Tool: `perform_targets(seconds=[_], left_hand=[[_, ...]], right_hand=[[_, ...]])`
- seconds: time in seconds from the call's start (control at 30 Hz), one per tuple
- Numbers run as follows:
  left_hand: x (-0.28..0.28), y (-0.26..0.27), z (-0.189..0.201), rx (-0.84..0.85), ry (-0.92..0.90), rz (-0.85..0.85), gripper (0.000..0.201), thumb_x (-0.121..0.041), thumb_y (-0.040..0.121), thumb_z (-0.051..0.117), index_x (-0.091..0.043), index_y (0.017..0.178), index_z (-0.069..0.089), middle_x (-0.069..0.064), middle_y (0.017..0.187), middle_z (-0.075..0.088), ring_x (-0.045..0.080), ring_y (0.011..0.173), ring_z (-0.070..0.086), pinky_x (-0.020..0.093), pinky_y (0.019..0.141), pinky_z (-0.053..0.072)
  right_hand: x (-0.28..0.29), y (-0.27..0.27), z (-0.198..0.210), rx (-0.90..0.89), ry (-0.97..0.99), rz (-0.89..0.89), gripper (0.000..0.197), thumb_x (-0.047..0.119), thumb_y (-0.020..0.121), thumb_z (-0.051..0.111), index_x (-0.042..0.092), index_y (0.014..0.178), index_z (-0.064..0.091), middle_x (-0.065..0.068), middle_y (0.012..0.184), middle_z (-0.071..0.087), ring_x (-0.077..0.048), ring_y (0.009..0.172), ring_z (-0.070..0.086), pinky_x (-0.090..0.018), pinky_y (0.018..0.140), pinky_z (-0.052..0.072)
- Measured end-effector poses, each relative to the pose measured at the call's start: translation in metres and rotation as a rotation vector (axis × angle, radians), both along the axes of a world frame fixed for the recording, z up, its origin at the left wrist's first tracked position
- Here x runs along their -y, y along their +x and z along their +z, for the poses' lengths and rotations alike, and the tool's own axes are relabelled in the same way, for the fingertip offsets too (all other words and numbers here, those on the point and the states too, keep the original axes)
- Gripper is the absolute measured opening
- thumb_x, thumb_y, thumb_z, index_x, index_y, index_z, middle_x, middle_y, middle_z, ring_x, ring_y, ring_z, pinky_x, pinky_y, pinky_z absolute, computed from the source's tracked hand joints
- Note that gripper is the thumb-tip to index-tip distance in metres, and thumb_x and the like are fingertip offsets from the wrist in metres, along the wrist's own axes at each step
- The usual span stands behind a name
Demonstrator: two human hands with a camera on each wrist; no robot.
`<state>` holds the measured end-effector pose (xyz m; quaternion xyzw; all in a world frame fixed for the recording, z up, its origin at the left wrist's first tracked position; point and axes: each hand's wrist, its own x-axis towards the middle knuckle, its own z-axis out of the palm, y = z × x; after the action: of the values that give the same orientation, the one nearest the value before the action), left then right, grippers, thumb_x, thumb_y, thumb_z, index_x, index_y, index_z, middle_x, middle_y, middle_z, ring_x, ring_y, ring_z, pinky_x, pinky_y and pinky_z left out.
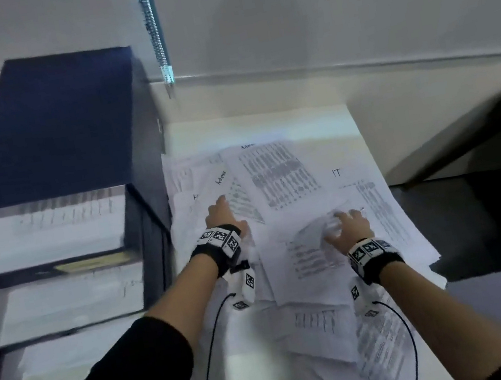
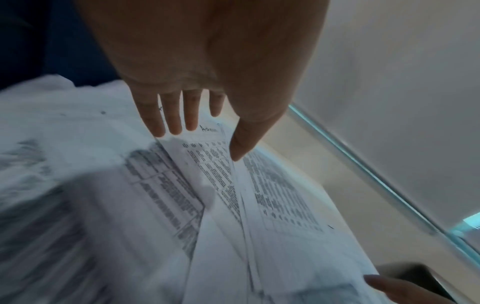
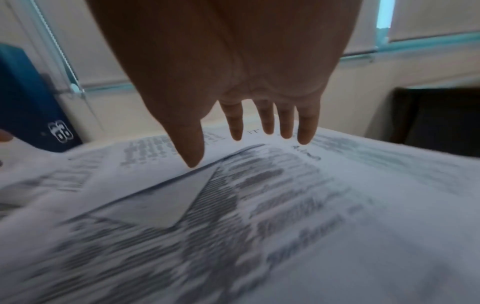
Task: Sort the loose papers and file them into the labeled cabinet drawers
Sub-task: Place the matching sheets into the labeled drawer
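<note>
Both hands, left hand (image 1: 225, 215) and right hand (image 1: 349, 226), lie with fingers straight on the scattered papers (image 1: 283, 177) beside open cabinet drawers (image 1: 44, 234).

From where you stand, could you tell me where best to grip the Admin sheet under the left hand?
Probably its raised right edge: the Admin sheet lifts off the pile there, between the left hand's fingers and thumb. Come from the right and pinch that edge.

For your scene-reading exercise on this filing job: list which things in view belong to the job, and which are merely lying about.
Belong to the job:
loose papers
cabinet drawers
left hand
right hand

Lying about:
blind cord
dark desk
</note>
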<state>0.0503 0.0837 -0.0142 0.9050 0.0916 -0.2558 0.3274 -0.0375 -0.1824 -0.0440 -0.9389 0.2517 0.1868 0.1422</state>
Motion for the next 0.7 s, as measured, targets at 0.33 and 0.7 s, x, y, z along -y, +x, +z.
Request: perform_targets(seconds=[0.33,0.7], left_hand=[[0.062,0.089,-0.05,-0.079,-0.222,0.348,0.063,-0.037,0.085,0.07,-0.01,0.137,0.048,0.011,0.134,0.057,0.03,0.12,0.056,0.038,0.104,0.044],[0.043,0.082,-0.065,-0.147,-0.422,0.261,0.068,-0.058,0.054,0.088,-0.018,0.107,0.073,0.001,0.095,0.074,0.02,0.082,0.07,0.034,0.078,0.058]], right_hand=[[0.056,0.111,-0.04,0.157,0.225,-0.065,0.087,0.04,0.079,0.078,0.012,0.148,0.032,-0.017,0.134,0.053,-0.033,0.118,0.055,-0.041,0.101,0.045],[0.044,0.066,-0.025,0.333,0.846,-0.224,0.049,0.056,0.075,0.071,0.019,0.107,0.062,-0.001,0.099,0.072,-0.017,0.088,0.068,-0.032,0.074,0.056]])
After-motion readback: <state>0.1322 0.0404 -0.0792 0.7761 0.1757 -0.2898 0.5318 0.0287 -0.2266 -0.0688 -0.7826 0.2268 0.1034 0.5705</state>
